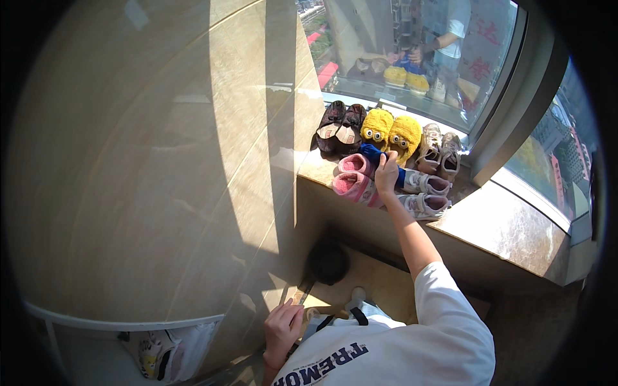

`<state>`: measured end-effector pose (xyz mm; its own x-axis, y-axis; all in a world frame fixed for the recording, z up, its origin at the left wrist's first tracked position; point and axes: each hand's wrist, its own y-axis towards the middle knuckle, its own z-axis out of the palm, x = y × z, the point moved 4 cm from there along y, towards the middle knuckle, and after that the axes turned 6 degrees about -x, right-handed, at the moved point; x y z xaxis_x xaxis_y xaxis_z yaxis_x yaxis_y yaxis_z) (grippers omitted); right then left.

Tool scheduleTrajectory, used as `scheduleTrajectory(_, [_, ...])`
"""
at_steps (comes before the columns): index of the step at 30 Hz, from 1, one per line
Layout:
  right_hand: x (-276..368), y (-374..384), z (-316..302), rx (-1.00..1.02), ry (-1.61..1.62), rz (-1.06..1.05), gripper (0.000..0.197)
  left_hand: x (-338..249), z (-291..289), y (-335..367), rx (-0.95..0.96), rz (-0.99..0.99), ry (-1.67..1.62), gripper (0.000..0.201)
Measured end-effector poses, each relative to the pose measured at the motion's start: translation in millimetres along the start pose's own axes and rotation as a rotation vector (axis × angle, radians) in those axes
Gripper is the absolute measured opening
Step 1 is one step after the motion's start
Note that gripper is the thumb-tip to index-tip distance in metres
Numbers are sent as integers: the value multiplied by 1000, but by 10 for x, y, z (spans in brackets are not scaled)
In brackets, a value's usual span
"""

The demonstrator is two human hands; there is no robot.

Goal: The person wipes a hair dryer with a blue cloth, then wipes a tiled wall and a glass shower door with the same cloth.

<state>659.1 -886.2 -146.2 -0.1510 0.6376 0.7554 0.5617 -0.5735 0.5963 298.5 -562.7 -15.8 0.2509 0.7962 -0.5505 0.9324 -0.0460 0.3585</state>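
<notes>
My right hand (386,172) reaches to the window ledge, with its fingers closed at the blue front part of a pair of fuzzy yellow slippers (405,134) with googly eyes. The slippers' toes are partly behind the hand. Just left of the fingers sits a pair of pink shoes (351,183); to the right are white sneakers with pink insides (426,204). Dark patterned shoes (341,128) and beige sneakers (439,152) flank the slippers along the glass. Low beside my body hangs my left hand (284,327), fingers loosely bent and holding nothing visible.
A stone ledge (502,228) runs under the windows, with a thick frame post (524,116) at its right. A dark round object (328,262) stands on the floor in the corner. At lower left, shoes (154,357) sit behind a white-rimmed curved edge (122,321).
</notes>
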Motion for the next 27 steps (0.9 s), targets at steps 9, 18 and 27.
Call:
scheduleTrajectory(9, [1162,-378,-1024,546,450,131,15,-141,432,483,82,-12,-378,24])
scheduleTrajectory(18, [1735,-1116,-1817,926,450,272,19,102,1132,758,491,-127,-526,24])
scheduleTrajectory(27, [1282,-1391,-1945,1137,822,1094,38,160,844,734,769,-395,-971,34])
